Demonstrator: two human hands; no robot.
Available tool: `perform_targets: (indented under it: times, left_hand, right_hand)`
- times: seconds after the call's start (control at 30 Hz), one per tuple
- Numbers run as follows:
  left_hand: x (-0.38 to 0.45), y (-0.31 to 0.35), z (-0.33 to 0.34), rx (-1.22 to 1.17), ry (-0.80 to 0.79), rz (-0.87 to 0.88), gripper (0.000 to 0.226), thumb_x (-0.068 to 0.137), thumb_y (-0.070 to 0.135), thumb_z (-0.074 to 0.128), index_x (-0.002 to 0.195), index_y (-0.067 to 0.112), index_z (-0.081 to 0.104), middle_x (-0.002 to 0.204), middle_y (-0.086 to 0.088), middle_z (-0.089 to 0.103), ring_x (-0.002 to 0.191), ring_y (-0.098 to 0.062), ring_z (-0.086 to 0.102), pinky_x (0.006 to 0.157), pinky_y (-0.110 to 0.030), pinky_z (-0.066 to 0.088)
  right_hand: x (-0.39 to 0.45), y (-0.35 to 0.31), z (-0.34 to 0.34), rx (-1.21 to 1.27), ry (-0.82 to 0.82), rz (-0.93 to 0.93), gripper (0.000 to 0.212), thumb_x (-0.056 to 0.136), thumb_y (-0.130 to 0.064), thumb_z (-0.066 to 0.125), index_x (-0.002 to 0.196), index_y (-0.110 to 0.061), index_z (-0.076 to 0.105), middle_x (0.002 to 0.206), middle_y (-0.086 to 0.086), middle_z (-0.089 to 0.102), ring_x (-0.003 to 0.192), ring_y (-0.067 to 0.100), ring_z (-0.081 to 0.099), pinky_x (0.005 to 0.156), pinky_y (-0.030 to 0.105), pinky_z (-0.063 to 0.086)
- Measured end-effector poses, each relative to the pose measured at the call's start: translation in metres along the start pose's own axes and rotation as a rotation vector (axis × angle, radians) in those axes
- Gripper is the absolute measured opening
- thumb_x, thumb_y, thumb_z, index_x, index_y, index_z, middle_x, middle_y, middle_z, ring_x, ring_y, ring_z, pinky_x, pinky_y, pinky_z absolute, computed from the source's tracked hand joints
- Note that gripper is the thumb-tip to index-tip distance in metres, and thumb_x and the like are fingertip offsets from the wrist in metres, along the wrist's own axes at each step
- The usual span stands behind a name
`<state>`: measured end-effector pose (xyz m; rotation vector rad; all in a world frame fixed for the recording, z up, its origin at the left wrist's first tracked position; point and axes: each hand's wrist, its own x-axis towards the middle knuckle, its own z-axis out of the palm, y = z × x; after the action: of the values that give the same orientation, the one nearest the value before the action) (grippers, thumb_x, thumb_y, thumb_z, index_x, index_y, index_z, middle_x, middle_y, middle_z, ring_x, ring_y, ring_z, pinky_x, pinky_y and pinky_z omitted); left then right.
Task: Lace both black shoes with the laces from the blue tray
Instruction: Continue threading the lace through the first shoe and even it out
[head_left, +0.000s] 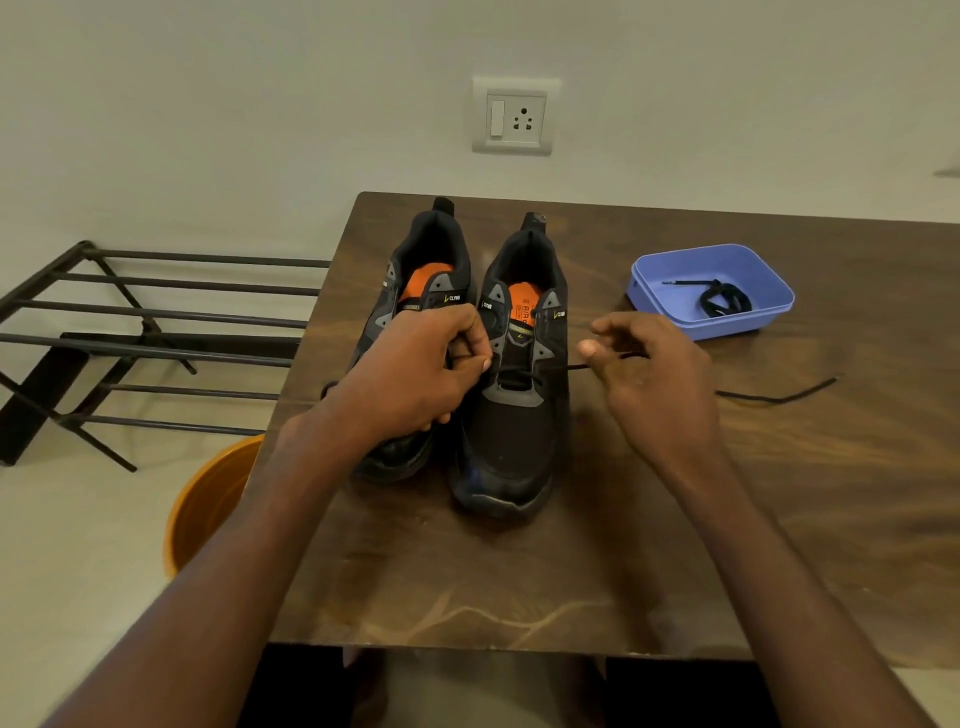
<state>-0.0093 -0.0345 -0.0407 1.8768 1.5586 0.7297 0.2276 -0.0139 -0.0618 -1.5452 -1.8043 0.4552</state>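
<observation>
- Head view, hands first: the left hand (415, 369) has its fingers curled, pinching one end of a black lace (519, 375) at the left edge of the right shoe (514, 374).
- At 3 o'clock from that shoe, the right hand (652, 374) pinches the same lace, which runs across the lowest eyelets; its loose end (779, 397) trails over the bench (519, 571) toward 3 o'clock.
- Just beside the right shoe, at its 9 o'clock, stands the left shoe (431, 270), partly hidden under the left hand; both show orange insoles.
- At 2 o'clock from the shoes sits the blue tray (649, 286), holding a second, coiled black lace (719, 301).
- At 12 o'clock, a wall socket (515, 115).
- At 9 o'clock, off the bench, a dark metal rack (156, 312); at 7 o'clock, an orange bucket (208, 504) on the floor.
</observation>
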Motion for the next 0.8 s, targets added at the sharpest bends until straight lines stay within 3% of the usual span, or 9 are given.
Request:
perform_targets:
  times: [0.07, 0.1, 0.17, 0.27, 0.47, 0.57, 0.67, 0.73, 0.8]
  left_hand:
    - [0.000, 0.000, 0.000, 0.003, 0.002, 0.008, 0.005, 0.100, 0.015, 0.065, 0.099, 0.019, 0.063, 0.079, -0.004, 0.068, 0.049, -0.016, 0.065, 0.043, -0.020, 0.050]
    - [0.000, 0.000, 0.000, 0.009, -0.004, 0.017, 0.004, 0.100, 0.014, 0.065, 0.100, 0.018, 0.063, 0.079, -0.005, 0.068, 0.050, -0.017, 0.065, 0.043, -0.019, 0.050]
    - [0.000, 0.002, 0.000, 0.020, -0.018, 0.042, 0.004, 0.101, 0.011, 0.062, 0.100, 0.015, 0.062, 0.077, -0.009, 0.067, 0.050, -0.017, 0.065, 0.045, -0.018, 0.050]
    - [0.001, 0.002, 0.000, 0.026, -0.037, 0.055, 0.005, 0.101, 0.007, 0.059, 0.101, 0.012, 0.061, 0.076, -0.011, 0.064, 0.053, -0.017, 0.063, 0.047, -0.017, 0.050]
    - [0.000, 0.002, 0.000, 0.057, -0.037, 0.061, 0.007, 0.101, 0.009, 0.060, 0.101, 0.016, 0.063, 0.074, -0.006, 0.064, 0.056, -0.012, 0.062, 0.054, -0.014, 0.050]
    - [-0.003, 0.002, -0.003, 0.177, 0.084, 0.115, 0.004, 0.100, 0.022, 0.064, 0.102, 0.022, 0.067, 0.085, 0.003, 0.064, 0.072, -0.008, 0.061, 0.065, -0.019, 0.050]
    - [-0.004, 0.009, -0.005, 0.277, 0.318, 0.190, 0.013, 0.102, 0.032, 0.060, 0.104, 0.021, 0.068, 0.096, 0.007, 0.058, 0.085, -0.007, 0.055, 0.074, -0.020, 0.047]
    - [-0.009, 0.022, -0.004, 0.033, 0.350, 0.158, 0.024, 0.108, 0.035, 0.050, 0.105, 0.018, 0.067, 0.087, 0.002, 0.064, 0.079, -0.011, 0.061, 0.072, -0.028, 0.054]
    - [-0.015, 0.041, 0.001, -0.397, 0.232, 0.036, 0.039, 0.111, 0.040, 0.038, 0.111, 0.014, 0.067, 0.085, -0.008, 0.069, 0.078, -0.019, 0.068, 0.078, -0.038, 0.060]
  right_hand:
    - [-0.002, -0.008, 0.004, -0.036, -0.102, -0.102, 0.036, 0.088, -0.049, 0.068, 0.118, -0.029, 0.069, 0.110, -0.011, 0.070, 0.103, 0.007, 0.064, 0.096, 0.050, 0.054]
    - [-0.002, -0.010, 0.007, -0.033, -0.144, -0.131, 0.031, 0.088, -0.045, 0.069, 0.115, -0.029, 0.070, 0.104, -0.012, 0.069, 0.099, 0.005, 0.064, 0.094, 0.048, 0.054]
    - [0.000, -0.007, 0.010, -0.014, -0.163, -0.178, 0.018, 0.092, -0.024, 0.074, 0.109, -0.026, 0.073, 0.091, -0.013, 0.067, 0.089, 0.003, 0.063, 0.089, 0.040, 0.056]
    - [0.001, -0.002, 0.011, -0.040, -0.098, -0.191, 0.025, 0.094, -0.006, 0.070, 0.103, -0.028, 0.074, 0.085, -0.017, 0.056, 0.083, -0.002, 0.058, 0.077, 0.029, 0.055]
    - [-0.001, -0.004, 0.010, -0.062, -0.124, -0.136, 0.023, 0.096, -0.013, 0.068, 0.108, -0.032, 0.073, 0.092, -0.011, 0.059, 0.087, 0.010, 0.059, 0.080, 0.043, 0.057]
    - [-0.004, -0.015, 0.000, 0.025, -0.167, -0.037, 0.009, 0.097, -0.024, 0.069, 0.102, -0.030, 0.074, 0.079, -0.008, 0.067, 0.075, 0.010, 0.063, 0.073, 0.039, 0.059]
    - [-0.011, -0.039, -0.016, 0.395, -0.265, 0.058, 0.008, 0.097, -0.018, 0.069, 0.101, -0.022, 0.075, 0.075, 0.003, 0.073, 0.064, 0.010, 0.066, 0.058, 0.025, 0.056]
    - [-0.017, -0.057, -0.023, 0.628, -0.334, 0.065, 0.012, 0.097, -0.011, 0.067, 0.105, -0.014, 0.074, 0.086, 0.005, 0.077, 0.071, 0.016, 0.073, 0.058, 0.021, 0.056]
    - [-0.022, -0.072, -0.024, 0.832, -0.333, 0.047, 0.016, 0.095, -0.007, 0.066, 0.110, -0.008, 0.072, 0.097, 0.008, 0.079, 0.084, 0.023, 0.076, 0.067, 0.026, 0.061]
